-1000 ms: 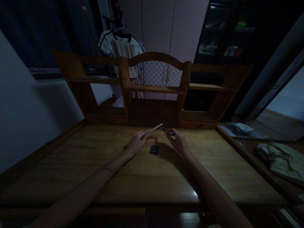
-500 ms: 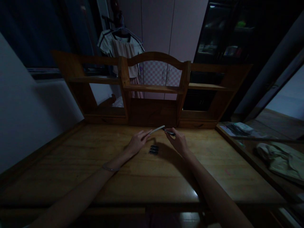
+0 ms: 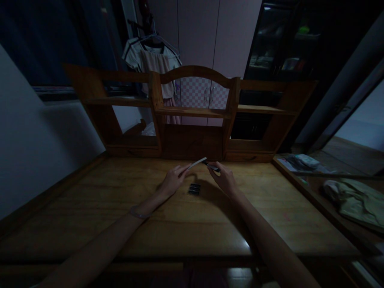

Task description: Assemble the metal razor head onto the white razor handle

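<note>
Your left hand [image 3: 173, 180] grips pale thin strip [image 3: 198, 162] by left end, above desk [image 3: 180, 240]; looks light, slightly flexible, best pinched there. Your right hand [image 3: 225, 178] pinches slim dark tool [image 3: 214, 168], probably stiff, smooth; hold mid-body. Dark pieces [image 3: 194, 189] lie nearer.

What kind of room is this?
Likely a bedroom or home study: a wooden desk with a built-in shelf unit, clothes on a hanger, pink cupboard doors behind.
</note>
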A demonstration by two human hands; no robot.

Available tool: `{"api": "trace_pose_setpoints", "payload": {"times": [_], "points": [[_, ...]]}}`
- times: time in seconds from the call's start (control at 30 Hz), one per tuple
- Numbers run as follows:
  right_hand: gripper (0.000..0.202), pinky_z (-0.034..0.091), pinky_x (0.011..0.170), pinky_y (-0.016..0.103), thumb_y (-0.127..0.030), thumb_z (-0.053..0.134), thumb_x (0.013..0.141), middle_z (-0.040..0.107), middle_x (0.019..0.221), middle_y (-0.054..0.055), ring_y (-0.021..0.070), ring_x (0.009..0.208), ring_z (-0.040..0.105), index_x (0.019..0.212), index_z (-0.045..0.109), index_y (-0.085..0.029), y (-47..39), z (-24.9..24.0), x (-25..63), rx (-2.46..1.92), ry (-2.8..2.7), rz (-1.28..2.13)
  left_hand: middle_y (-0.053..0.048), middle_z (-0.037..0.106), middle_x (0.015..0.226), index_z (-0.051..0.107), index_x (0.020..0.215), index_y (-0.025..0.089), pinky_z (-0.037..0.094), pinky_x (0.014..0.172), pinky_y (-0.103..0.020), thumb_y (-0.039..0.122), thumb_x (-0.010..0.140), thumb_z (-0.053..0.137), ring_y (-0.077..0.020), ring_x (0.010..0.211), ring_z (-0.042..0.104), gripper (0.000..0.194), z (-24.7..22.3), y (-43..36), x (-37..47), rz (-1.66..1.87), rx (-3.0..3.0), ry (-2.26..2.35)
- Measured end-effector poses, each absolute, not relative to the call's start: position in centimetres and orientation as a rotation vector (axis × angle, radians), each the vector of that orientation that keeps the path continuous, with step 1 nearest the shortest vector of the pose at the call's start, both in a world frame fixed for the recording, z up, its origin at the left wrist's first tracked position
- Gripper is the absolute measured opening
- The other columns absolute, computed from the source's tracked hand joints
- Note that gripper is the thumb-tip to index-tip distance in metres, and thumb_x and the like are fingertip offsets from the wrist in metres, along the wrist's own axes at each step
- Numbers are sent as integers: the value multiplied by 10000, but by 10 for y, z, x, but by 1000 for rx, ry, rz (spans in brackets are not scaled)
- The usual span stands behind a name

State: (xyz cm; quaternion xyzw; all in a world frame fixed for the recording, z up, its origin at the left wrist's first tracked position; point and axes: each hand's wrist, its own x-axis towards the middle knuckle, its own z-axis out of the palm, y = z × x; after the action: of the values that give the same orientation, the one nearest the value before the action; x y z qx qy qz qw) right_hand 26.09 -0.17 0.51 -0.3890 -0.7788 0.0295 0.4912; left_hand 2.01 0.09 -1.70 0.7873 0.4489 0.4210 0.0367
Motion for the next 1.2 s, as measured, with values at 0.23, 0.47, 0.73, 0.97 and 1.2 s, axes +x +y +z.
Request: {"api": "trace_pose_setpoints", "payload": {"times": [0.23,0.47,0.73,0.97,1.2], "points": [[162,486,772,302,-268,510,896,676,960,55,188,851,636,1016,607,-220,-4,7,259,-936,-1878,69,-59,667,1042,594,1210,254,498,817,-334,334,912,481,-190,919,625,328,-18,7,11,1373,2289,1429],[160,485,762,304,-262,502,897,672,948,57,188,836,632,1009,607,-219,-3,6,260,-952,-1895,75,-43,670,1021,576,1229,263,498,804,-306,326,915,478,-171,896,624,335,-14,0,20,1304,2351,1325],[156,478,774,303,-264,490,900,667,943,61,189,850,626,1003,597,-213,-5,10,261,-951,-1888,72,-60,680,1017,634,1155,238,493,828,-337,362,897,498,-199,916,631,316,-15,8,7,1385,2212,1469],[159,481,776,299,-261,491,898,665,951,59,188,849,628,1008,596,-213,-4,9,261,-952,-1905,72,-55,673,955,613,1187,243,496,775,-302,344,902,502,-169,847,623,323,-13,1,18,1338,2313,1306],[171,491,772,310,-278,480,899,671,934,72,196,845,633,993,607,-214,-6,13,262,-969,-1880,50,-55,665,1028,594,1210,255,495,820,-325,341,904,496,-181,908,622,333,-10,3,9,1402,2265,1372]]}}
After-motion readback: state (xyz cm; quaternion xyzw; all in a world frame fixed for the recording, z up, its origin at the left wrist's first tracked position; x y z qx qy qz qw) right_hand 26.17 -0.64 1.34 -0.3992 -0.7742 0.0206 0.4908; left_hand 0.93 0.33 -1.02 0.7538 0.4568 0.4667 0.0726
